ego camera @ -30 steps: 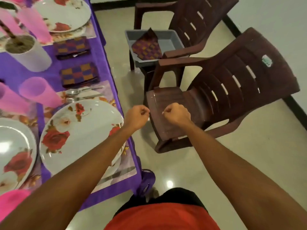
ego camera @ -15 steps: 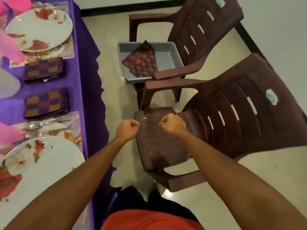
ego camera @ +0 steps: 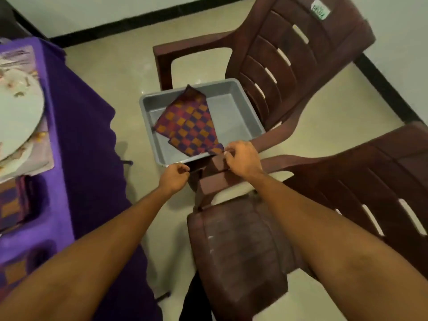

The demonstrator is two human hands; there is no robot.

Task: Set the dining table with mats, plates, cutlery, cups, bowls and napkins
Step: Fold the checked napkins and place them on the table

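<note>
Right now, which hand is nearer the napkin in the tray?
Right. The right hand pinches the napkin at its near corner; the left hand is curled by the tray rim, off the napkin.

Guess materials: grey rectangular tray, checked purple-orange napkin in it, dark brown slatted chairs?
The grey rectangular tray: moulded plastic probably, matte, rounded rim; painted metal is possible. The checked purple-orange napkin: woven cloth, matte, lies folded and limp. The dark brown slatted chairs: moulded plastic, semi-gloss, one-piece slots and soft highlights.

R hand (ego camera: 240, 158) now at napkin (ego camera: 187, 126)
</note>
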